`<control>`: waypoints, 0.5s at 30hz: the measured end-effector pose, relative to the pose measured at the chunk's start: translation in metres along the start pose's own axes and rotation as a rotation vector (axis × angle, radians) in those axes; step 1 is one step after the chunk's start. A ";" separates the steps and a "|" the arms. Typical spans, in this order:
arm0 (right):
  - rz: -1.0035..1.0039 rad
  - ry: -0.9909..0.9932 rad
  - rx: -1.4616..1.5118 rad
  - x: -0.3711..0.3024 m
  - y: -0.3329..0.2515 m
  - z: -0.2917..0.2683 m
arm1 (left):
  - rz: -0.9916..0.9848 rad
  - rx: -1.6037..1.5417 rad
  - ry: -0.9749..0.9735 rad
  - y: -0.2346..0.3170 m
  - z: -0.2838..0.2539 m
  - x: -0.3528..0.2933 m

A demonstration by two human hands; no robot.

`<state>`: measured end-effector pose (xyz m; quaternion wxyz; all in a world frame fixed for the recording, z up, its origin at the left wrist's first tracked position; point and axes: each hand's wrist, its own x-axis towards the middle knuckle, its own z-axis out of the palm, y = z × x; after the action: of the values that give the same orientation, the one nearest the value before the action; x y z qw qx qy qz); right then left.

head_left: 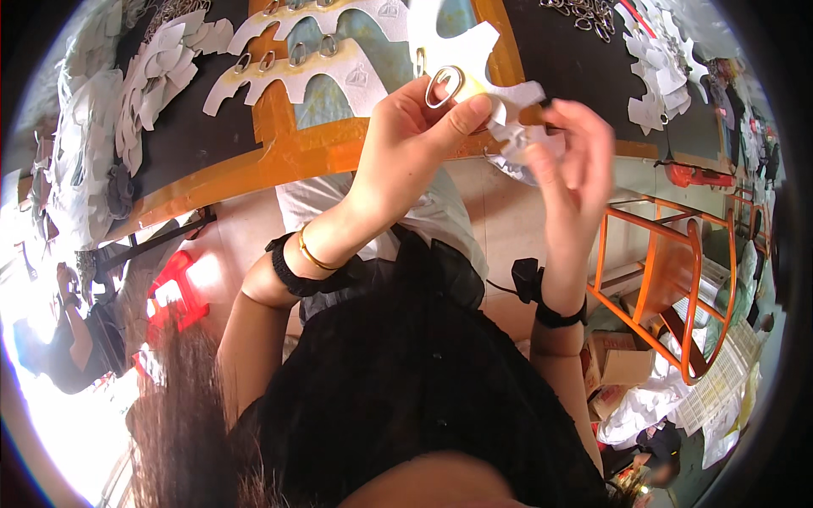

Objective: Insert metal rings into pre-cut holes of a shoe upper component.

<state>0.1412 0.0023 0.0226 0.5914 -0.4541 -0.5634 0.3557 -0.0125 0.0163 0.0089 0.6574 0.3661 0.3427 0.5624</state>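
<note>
My left hand [402, 152] pinches a white cut-out piece [466, 55] with a scalloped edge, held just above the table's near edge. An oval metal ring [445, 87] stands on that piece beside my thumb, where a yellowish patch shows. At the piece's right end, my right hand [576, 161] has its thumb and fingers closed around the crumpled tip; motion blurs it somewhat. A small brown bit [532, 115] shows by the right fingertips. On the table to the left lie two similar white pieces [296, 83] with metal rings set along their tabs.
White scraps [161, 80] are heaped at the table's left, with more cut pieces [665, 80] at right. Loose metal rings [584, 15] lie at the far right. Brown tape [216, 182] lines the near edge. An orange chair [669, 271] and cardboard box [622, 364] stand right; a red stool [178, 292] left.
</note>
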 end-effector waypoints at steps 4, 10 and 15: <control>-0.390 -0.042 -0.600 0.002 -0.009 0.001 | 0.052 0.125 0.013 -0.001 -0.005 -0.004; -0.280 -0.053 -0.533 0.002 -0.005 0.006 | 0.033 0.042 0.014 0.007 0.006 -0.011; -0.336 -0.095 -0.530 0.004 -0.004 0.007 | -0.033 0.180 -0.053 0.012 -0.001 -0.007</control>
<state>0.1340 0.0061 0.0270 0.4759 -0.4758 -0.7308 0.1144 -0.0208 0.0102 0.0191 0.6398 0.4329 0.3802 0.5086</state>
